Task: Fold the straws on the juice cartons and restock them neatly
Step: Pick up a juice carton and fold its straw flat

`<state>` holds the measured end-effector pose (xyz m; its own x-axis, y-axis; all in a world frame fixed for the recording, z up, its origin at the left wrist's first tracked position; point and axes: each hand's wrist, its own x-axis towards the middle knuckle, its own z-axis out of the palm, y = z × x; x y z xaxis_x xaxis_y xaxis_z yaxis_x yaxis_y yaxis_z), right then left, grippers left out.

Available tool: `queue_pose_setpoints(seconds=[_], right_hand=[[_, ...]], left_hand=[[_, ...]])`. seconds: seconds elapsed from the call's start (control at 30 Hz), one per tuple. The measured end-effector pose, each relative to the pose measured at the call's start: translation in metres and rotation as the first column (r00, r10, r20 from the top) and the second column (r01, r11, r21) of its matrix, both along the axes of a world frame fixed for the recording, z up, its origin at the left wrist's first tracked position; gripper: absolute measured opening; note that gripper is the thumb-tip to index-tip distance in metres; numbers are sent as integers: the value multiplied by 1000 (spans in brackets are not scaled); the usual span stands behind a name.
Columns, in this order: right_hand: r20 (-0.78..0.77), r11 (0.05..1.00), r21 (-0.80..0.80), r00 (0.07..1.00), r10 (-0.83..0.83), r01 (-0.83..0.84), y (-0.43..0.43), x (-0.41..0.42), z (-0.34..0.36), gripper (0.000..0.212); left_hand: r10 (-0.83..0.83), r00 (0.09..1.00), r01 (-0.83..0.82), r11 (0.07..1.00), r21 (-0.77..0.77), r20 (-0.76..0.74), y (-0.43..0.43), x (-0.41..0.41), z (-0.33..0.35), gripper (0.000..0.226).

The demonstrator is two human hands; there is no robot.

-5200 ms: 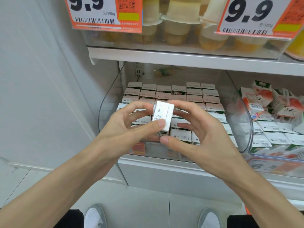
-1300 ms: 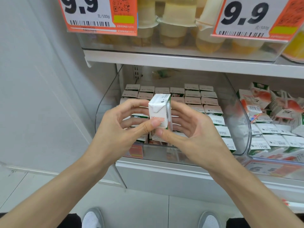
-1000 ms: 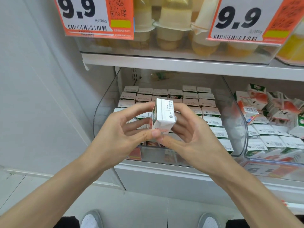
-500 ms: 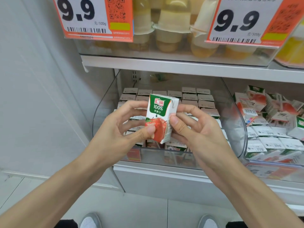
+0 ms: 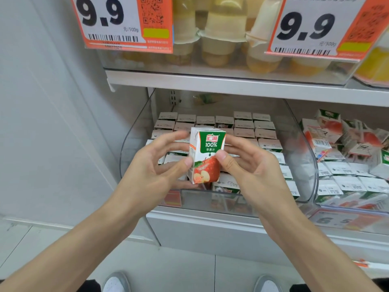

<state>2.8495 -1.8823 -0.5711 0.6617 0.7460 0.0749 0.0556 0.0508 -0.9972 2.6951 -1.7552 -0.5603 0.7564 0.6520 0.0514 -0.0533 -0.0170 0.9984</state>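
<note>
White wall panelling (image 5: 52,123) flanks a shop shelf (image 5: 210,83), where a price tag (image 5: 117,22) reading 9.9 hangs above a clear bin (image 5: 134,148). A person's left hand (image 5: 151,175) pinches a juice carton (image 5: 207,157), thumb on the lower front face and fingers curled behind it. The carton is upright with its apple print facing the camera, held in the air just in front of the bin. The right hand (image 5: 252,171) grips the opposite edge, thumb on the front and fingers round the back. The straw is out of sight, so whether it is folded cannot be told. Behind the hands, rowed cartons (image 5: 244,125) fill the bin in tidy lines. Further right, jumbled cartons (image 5: 341,144) lie at all angles in a neighbouring bin. The risk from here: with only fingertips on the carton, a slip while turning it could send it to the floor. Forcing it into a tight row could tip its neighbours or spring a folded straw loose.
</note>
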Motion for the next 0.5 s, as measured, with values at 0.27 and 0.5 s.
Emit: queue_pose_setpoints(seconds=[0.27,0.5], right_hand=[[-59,982,35,980,188,-186,-3,-7,4,45],[11,962,60,964,266,-266,-4,-9,8,45]], left_hand=[[-49,998,52,993,108,-35,2,-2,-3,60],[-105,992,119,958,260,-67,1,0,-4,60]])
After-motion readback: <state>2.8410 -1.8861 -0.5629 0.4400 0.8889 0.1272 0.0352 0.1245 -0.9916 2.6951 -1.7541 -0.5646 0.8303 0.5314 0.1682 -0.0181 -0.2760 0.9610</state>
